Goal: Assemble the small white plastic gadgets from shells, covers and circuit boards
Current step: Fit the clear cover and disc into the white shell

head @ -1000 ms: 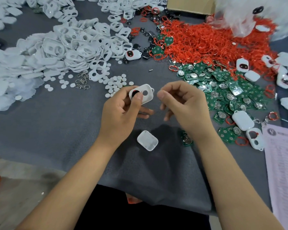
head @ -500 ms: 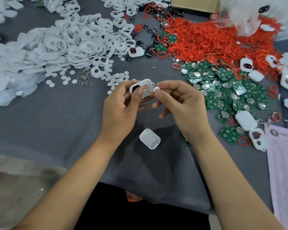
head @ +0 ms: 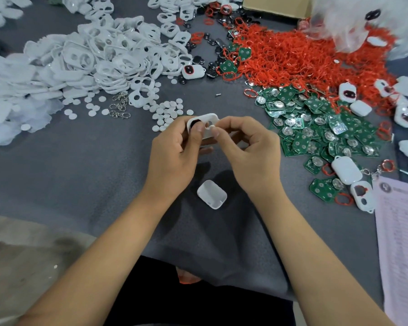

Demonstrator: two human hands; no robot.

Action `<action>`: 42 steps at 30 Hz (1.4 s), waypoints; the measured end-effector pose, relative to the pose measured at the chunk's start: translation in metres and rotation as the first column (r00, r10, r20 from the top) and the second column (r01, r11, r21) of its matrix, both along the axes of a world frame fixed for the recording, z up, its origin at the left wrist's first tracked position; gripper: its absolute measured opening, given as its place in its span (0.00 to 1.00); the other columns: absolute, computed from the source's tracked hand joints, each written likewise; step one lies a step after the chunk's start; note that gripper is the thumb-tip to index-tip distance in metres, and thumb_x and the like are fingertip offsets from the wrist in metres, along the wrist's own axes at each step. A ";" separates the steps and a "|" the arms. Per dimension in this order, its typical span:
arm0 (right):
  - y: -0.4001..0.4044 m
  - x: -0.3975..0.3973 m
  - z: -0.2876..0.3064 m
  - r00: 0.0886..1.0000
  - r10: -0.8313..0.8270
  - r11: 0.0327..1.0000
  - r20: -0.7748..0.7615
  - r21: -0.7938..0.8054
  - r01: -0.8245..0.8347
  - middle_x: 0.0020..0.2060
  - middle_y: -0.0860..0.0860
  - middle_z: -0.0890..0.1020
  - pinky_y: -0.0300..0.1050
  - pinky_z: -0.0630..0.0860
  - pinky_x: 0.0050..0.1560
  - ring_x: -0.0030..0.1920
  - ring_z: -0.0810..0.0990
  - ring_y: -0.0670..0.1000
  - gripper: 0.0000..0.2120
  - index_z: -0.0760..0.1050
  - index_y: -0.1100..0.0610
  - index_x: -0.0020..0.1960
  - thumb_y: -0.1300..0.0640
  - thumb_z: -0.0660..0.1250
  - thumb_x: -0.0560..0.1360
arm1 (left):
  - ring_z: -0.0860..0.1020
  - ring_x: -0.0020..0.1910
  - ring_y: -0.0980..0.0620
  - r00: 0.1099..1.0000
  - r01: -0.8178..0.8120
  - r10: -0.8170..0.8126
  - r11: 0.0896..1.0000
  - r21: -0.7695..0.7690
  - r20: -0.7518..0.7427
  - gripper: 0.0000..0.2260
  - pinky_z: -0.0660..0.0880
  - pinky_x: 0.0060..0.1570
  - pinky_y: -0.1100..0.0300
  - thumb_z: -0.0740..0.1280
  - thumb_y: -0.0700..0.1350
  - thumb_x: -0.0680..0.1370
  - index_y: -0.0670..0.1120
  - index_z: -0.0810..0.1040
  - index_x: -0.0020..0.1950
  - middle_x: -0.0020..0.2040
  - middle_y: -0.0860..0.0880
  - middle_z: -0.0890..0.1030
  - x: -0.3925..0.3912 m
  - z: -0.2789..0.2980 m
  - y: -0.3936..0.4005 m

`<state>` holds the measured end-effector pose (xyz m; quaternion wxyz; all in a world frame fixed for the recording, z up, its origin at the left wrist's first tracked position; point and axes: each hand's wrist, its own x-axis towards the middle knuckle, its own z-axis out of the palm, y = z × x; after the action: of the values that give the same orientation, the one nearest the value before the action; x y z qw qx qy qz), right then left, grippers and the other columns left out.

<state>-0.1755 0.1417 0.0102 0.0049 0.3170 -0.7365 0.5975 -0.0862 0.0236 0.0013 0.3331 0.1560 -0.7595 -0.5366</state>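
A grey cloth covers the counter [head: 57, 165], which carries heaps of white covers [head: 85, 60] at the far left, loose white round buttons [head: 167, 111], red rings [head: 292, 52] and green circuit boards [head: 316, 128] at the right, with a printed sheet [head: 400, 231] at the right edge. The cover in work [head: 204, 127] is held above the counter near the middle, between both hands, its face toward the camera; it shows two openings, one dark and one pale. The left hand [head: 172, 156] grips it with curled fingers behind and the thumb pressed on the front near the dark opening. The right hand [head: 250, 154] pinches narrowly at the cover's right side beside the pale opening; something small and white appears between its fingertips, probably a button, though that cannot be told for certain. An open white shell [head: 212, 194] lies on the cloth just below the hands, touched by neither. Judgement on handling: the cover is a thin moulded part, very light, stiff but likely to flex or crack at the narrow bridges round its openings, and smooth enough to slip; it is best held by the outer rim, as the left hand does, keeping pressure off the openings. The small part calls for a fingertip pinch and is easily dropped among the loose buttons
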 end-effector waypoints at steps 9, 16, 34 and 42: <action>-0.004 0.008 -0.003 0.992 -0.127 0.991 -0.010 0.028 0.127 0.25 0.32 0.73 0.26 0.63 0.30 0.25 0.69 0.39 0.04 0.86 0.59 0.52 0.63 0.72 0.78 | 0.85 0.48 0.64 0.998 0.056 -0.057 0.997 0.044 0.003 0.09 0.79 0.45 0.72 0.65 0.36 0.84 0.47 0.79 0.59 0.47 0.60 0.85 0.000 0.000 0.002; -0.006 0.011 0.001 0.991 -0.118 0.993 0.065 0.025 0.117 0.23 0.34 0.72 0.27 0.61 0.29 0.24 0.66 0.40 0.04 0.85 0.54 0.51 0.61 0.73 0.79 | 0.85 0.48 0.63 0.998 0.060 -0.061 0.997 0.044 0.027 0.08 0.78 0.45 0.73 0.65 0.35 0.84 0.41 0.81 0.61 0.49 0.55 0.85 0.001 0.001 0.001; -0.005 0.008 0.002 0.984 -0.058 0.998 0.171 0.000 0.059 0.28 0.62 0.75 0.48 0.68 0.29 0.29 0.65 0.47 0.03 0.86 0.52 0.50 0.57 0.74 0.79 | 0.85 0.46 0.62 0.999 0.045 -0.046 0.999 0.027 0.020 0.06 0.78 0.44 0.72 0.68 0.40 0.84 0.43 0.81 0.59 0.48 0.56 0.85 0.002 0.002 0.000; -0.002 0.004 -0.001 0.985 -0.034 0.999 0.169 -0.025 0.039 0.36 0.47 0.76 0.37 0.70 0.36 0.33 0.72 0.44 0.08 0.78 0.50 0.49 0.58 0.77 0.76 | 0.84 0.42 0.61 0.998 0.020 -0.017 0.999 -0.048 0.055 0.06 0.77 0.41 0.72 0.69 0.40 0.83 0.40 0.83 0.57 0.45 0.53 0.85 0.003 0.001 -0.002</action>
<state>-0.1715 0.1396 0.0095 -0.0418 0.2516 -0.7314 0.6325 -0.0837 0.0217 0.0021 0.3111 0.1555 -0.7823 -0.5167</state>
